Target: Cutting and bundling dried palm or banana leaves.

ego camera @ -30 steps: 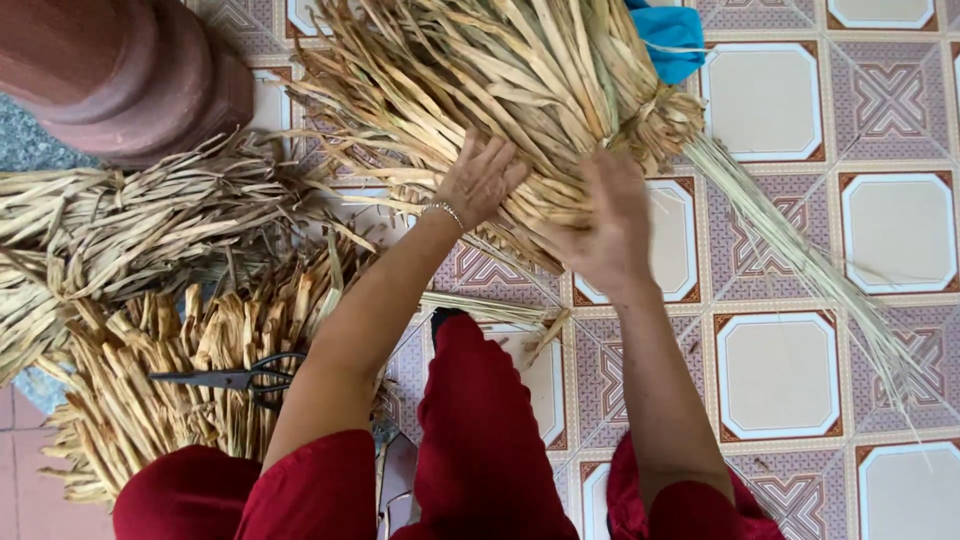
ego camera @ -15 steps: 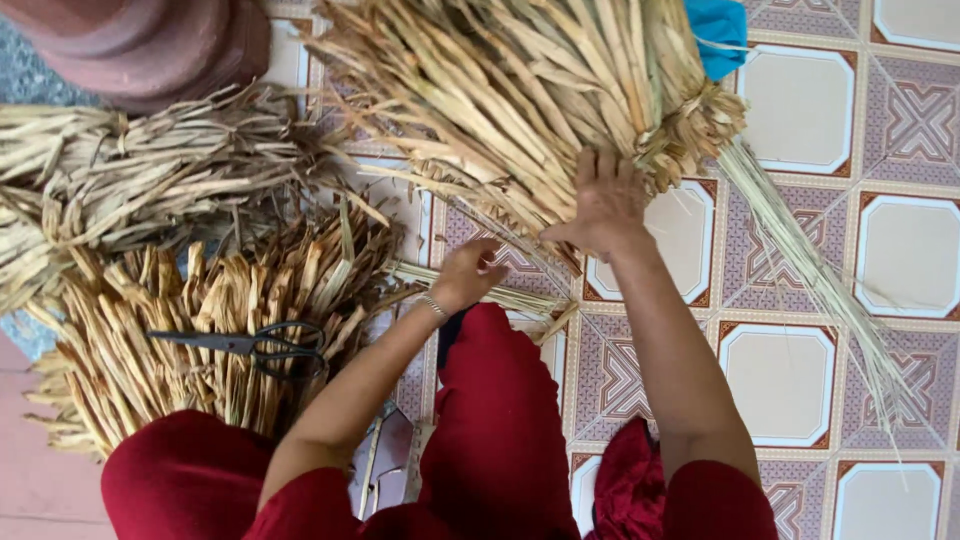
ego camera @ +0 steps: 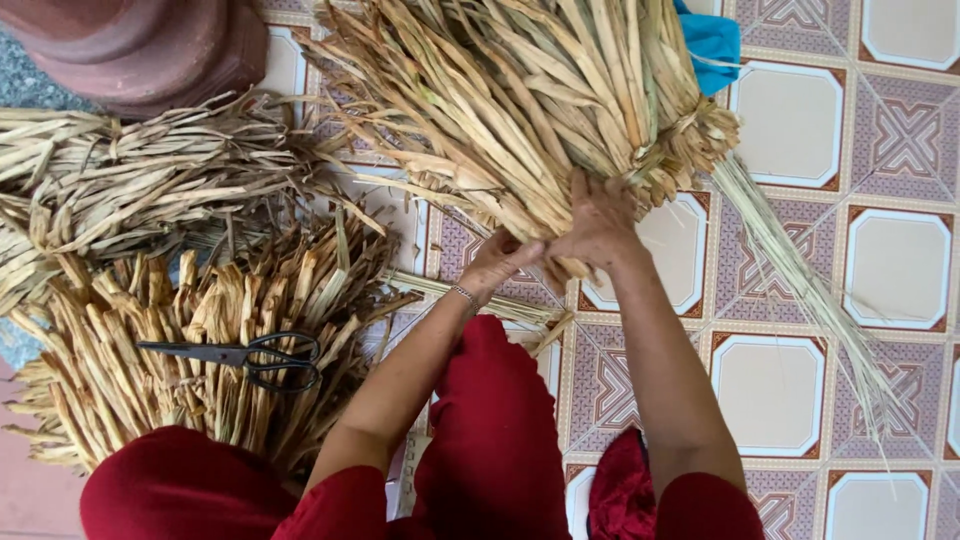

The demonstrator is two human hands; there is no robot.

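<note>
The tied bundle of dried leaf strips [ego camera: 530,120] lay on the tiled floor [ego camera: 900,270], gripped by the right hand [ego camera: 600,225]. The left hand [ego camera: 497,262] had returned from the side and pinched strips at the bundle's lower edge, indicating sorting continued. Scissors [ego camera: 240,357] rested untouched on the cut pile [ego camera: 180,330].

The person wears dark red clothing: short sleeves ending above the elbows and matching red trousers. Both forearms are bare. A thin silver bracelet [ego camera: 465,294] circles the wrist of the left hand [ego camera: 497,262]. No rings show.
</note>
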